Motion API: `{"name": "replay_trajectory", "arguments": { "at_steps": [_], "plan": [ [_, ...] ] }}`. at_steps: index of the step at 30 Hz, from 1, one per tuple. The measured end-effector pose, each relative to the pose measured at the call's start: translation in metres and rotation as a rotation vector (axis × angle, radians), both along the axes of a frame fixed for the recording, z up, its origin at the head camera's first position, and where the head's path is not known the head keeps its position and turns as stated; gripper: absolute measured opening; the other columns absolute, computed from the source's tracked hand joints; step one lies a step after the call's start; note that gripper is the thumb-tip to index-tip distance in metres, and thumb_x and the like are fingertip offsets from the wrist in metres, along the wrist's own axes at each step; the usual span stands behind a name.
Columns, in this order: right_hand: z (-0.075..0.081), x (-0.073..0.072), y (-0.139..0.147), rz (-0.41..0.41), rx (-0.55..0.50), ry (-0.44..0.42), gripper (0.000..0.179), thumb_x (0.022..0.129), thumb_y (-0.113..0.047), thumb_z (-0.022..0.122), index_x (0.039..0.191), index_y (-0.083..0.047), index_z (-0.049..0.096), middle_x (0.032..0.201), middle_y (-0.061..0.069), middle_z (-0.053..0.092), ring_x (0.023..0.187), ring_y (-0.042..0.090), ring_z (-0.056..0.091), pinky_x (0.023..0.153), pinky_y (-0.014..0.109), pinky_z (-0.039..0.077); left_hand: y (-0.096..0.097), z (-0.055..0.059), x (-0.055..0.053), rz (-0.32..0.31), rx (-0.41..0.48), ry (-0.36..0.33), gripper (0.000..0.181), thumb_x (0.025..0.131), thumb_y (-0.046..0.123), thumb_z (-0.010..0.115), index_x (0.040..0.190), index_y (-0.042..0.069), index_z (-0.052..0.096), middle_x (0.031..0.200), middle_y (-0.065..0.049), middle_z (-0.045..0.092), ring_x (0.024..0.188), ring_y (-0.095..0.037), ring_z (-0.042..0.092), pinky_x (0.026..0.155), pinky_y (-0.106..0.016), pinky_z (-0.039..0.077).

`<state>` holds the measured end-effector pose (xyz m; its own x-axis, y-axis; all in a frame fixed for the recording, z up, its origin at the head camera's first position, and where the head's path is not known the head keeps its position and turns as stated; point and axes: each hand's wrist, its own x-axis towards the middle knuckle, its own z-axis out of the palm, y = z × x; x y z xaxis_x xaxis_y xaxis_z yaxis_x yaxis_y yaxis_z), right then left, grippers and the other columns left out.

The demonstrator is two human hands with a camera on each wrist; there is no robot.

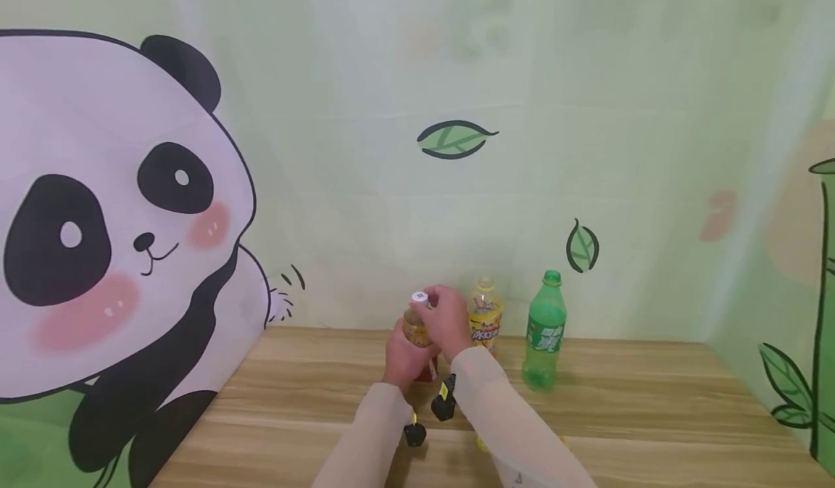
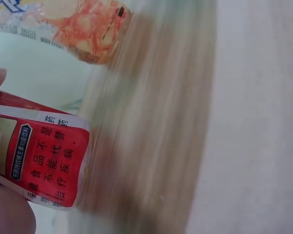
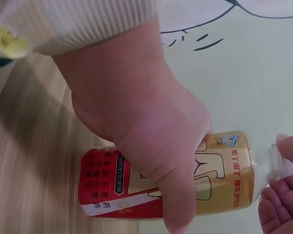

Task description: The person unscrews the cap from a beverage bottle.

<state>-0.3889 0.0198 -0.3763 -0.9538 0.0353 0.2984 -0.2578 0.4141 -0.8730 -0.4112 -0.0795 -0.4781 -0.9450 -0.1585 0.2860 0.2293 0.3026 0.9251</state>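
A drink bottle (image 1: 415,330) with a red and gold label stands upright or slightly tilted in front of me. My left hand (image 1: 406,357) grips it round the body, thumb across the label in the right wrist view. At its top is a white cap (image 1: 420,297), which my right hand (image 1: 449,321) pinches between thumb and fingers. The right wrist view shows the clear bottle neck (image 3: 268,163) with the right fingers (image 3: 281,202) around its end. In the left wrist view the lower label (image 2: 49,161) is seen close up, just above the table.
Behind my right hand stands a capless clear bottle (image 1: 485,321) with a yellow label. Farther right is a green bottle (image 1: 544,332), also without a cap. Small yellow things (image 1: 481,444) lie partly hidden under the right sleeve. The wooden table (image 1: 626,401) meets a panda-printed backdrop (image 1: 365,220).
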Motion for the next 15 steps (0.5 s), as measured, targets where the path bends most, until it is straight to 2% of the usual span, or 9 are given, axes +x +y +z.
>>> {"name": "replay_trajectory", "arguments": {
  "at_steps": [8,12,15],
  "plan": [
    [0.006,0.009,0.001,-0.013,0.028,0.033,0.031,0.094,-0.027,0.075,0.118,-0.009,0.069,0.117,0.009,0.073,0.111,0.025,0.069,0.098,0.045,0.058,0.001,0.003,0.011,-0.007,0.000,0.027,0.071,0.078,0.036,0.088,0.132,0.011,0.050,0.119,-0.008,0.065,0.105,-0.024,0.064,0.097,-0.047,0.056],
    [0.011,0.015,0.003,-0.028,-0.021,0.053,0.032,0.089,-0.031,0.080,0.112,-0.011,0.070,0.111,0.006,0.073,0.104,0.023,0.068,0.094,0.043,0.060,0.006,0.009,0.019,-0.008,0.029,0.065,0.070,0.077,0.036,0.089,0.129,0.012,0.050,0.116,-0.007,0.066,0.101,-0.022,0.065,0.091,-0.044,0.058],
    [0.015,0.021,0.007,-0.046,-0.058,0.077,0.033,0.085,-0.033,0.084,0.105,-0.013,0.070,0.104,0.004,0.072,0.097,0.021,0.068,0.087,0.041,0.061,0.013,0.015,0.029,-0.013,0.049,0.069,0.070,0.077,0.035,0.089,0.131,0.013,0.049,0.117,-0.006,0.066,0.102,-0.022,0.065,0.091,-0.043,0.058]
  ]
}}
